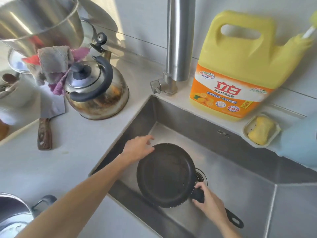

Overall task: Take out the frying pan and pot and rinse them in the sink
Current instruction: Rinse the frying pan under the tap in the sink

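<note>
The frying pan [166, 175] is down in the sink [240, 194], its handle running back toward the person's right — the right hand [211, 203] grips that handle, while the left hand [137, 148], fingers straight, reaches the far-left rim.

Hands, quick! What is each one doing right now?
Left hand: open, fingers straight, at the rim of the pan.
Right hand: closed, holding the pan by its handle.
</note>
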A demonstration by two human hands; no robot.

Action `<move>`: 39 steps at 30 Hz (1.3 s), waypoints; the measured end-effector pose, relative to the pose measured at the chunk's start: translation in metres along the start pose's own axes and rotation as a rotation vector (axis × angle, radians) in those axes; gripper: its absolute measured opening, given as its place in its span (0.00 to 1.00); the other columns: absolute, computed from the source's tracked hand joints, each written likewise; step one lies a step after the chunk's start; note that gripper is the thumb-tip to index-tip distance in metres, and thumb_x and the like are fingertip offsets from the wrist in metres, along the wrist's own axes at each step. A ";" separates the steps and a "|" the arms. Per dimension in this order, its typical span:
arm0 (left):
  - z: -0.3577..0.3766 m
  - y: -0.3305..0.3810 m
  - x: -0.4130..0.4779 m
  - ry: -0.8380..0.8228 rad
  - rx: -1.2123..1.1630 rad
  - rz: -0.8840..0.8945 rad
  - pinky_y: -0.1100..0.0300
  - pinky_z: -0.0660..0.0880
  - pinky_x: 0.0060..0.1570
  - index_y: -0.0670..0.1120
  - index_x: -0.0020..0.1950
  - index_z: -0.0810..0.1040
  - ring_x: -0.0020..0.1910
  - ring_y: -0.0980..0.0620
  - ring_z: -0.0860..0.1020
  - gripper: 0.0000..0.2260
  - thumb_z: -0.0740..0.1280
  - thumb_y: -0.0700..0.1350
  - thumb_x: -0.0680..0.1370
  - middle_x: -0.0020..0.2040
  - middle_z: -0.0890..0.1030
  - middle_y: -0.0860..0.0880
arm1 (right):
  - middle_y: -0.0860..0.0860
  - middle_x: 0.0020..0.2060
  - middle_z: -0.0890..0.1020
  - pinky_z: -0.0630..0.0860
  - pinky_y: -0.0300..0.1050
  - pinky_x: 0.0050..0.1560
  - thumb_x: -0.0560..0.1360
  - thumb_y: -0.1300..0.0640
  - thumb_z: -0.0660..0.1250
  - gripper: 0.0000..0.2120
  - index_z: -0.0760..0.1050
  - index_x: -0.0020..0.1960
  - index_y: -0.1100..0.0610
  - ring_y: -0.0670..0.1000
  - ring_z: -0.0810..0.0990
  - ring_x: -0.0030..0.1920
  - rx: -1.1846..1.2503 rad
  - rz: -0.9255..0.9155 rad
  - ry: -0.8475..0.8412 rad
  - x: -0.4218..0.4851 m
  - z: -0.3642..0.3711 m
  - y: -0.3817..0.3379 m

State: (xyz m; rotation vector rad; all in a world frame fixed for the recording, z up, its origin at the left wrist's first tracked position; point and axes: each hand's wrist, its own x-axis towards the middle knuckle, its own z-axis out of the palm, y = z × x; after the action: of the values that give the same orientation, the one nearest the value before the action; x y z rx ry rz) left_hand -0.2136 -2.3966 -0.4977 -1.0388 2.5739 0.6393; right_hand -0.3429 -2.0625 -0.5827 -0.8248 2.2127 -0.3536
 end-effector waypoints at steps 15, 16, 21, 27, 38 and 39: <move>-0.139 0.070 0.039 0.545 -0.454 0.098 0.51 0.81 0.49 0.49 0.51 0.86 0.43 0.48 0.83 0.07 0.70 0.49 0.79 0.42 0.84 0.50 | 0.42 0.60 0.73 0.70 0.40 0.60 0.73 0.52 0.74 0.26 0.70 0.69 0.48 0.46 0.77 0.64 0.084 0.057 -0.012 -0.049 -0.019 0.021; -0.137 0.070 0.041 0.547 -0.489 0.098 0.51 0.81 0.50 0.49 0.50 0.86 0.42 0.49 0.82 0.06 0.70 0.48 0.78 0.41 0.84 0.49 | 0.42 0.60 0.73 0.70 0.41 0.60 0.74 0.52 0.74 0.25 0.71 0.69 0.49 0.47 0.77 0.64 0.087 0.059 -0.008 -0.047 -0.019 0.020; -0.131 0.065 0.045 0.535 -0.587 0.122 0.50 0.83 0.42 0.48 0.50 0.85 0.38 0.47 0.82 0.05 0.69 0.46 0.79 0.40 0.85 0.45 | 0.44 0.62 0.74 0.69 0.43 0.63 0.75 0.51 0.72 0.24 0.71 0.69 0.48 0.48 0.74 0.65 0.079 0.054 -0.020 -0.042 -0.018 0.010; -0.132 0.044 0.042 0.527 -0.563 0.182 0.57 0.81 0.41 0.49 0.52 0.85 0.36 0.49 0.79 0.07 0.68 0.46 0.80 0.42 0.86 0.44 | 0.45 0.65 0.75 0.69 0.44 0.64 0.74 0.52 0.73 0.26 0.71 0.71 0.48 0.49 0.75 0.66 0.105 0.076 -0.031 -0.040 -0.021 0.007; -0.043 0.059 -0.063 0.545 -0.831 -0.071 0.69 0.76 0.50 0.50 0.61 0.83 0.45 0.62 0.81 0.09 0.67 0.47 0.82 0.50 0.85 0.58 | 0.40 0.61 0.79 0.69 0.40 0.61 0.78 0.55 0.70 0.18 0.75 0.66 0.47 0.41 0.75 0.63 0.451 0.069 0.125 -0.042 -0.032 -0.040; -0.030 0.064 -0.075 0.515 -0.858 -0.105 0.70 0.76 0.51 0.51 0.60 0.83 0.47 0.63 0.81 0.09 0.67 0.47 0.82 0.52 0.85 0.57 | 0.38 0.61 0.78 0.70 0.41 0.62 0.78 0.54 0.69 0.17 0.75 0.66 0.45 0.40 0.75 0.63 0.481 0.061 0.116 -0.042 -0.035 -0.047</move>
State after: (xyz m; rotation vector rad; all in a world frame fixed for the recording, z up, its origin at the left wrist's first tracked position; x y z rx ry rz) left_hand -0.2096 -2.3277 -0.4215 -1.7637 2.6288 1.7249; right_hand -0.3247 -2.0706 -0.5135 -0.4830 2.1195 -0.8805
